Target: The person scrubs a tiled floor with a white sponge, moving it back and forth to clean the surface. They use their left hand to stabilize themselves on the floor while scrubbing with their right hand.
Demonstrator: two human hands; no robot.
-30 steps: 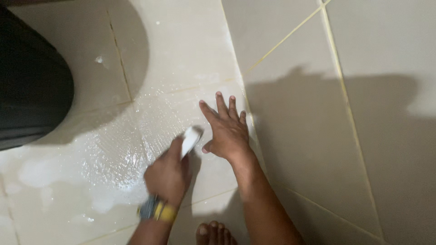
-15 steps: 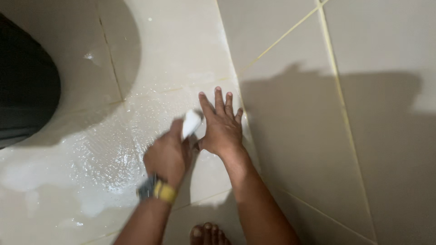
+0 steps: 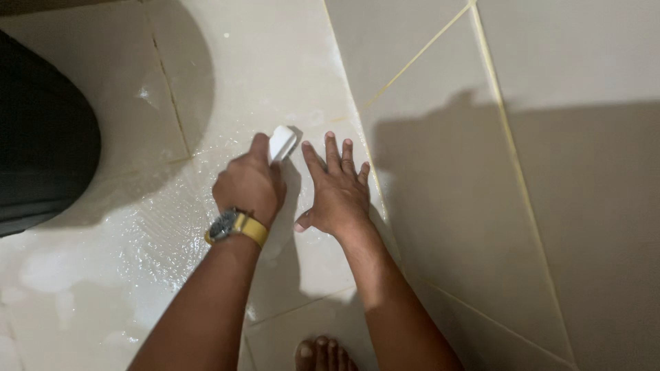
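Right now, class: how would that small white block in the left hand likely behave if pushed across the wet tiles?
The block probably slides easily, since the tiles glisten wet. Its boxy shape suggests it won't roll. It looks light and may slip from the left hand.

No packages, labels, signs or screens show anywhere in this view.

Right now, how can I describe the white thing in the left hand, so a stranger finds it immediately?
Start at the wet, soapy floor tiles beside the wall. The left hand, with a yellow-strapped watch, grips a small white scrubbing block. It is the only bright white object, just left of the flat right hand.
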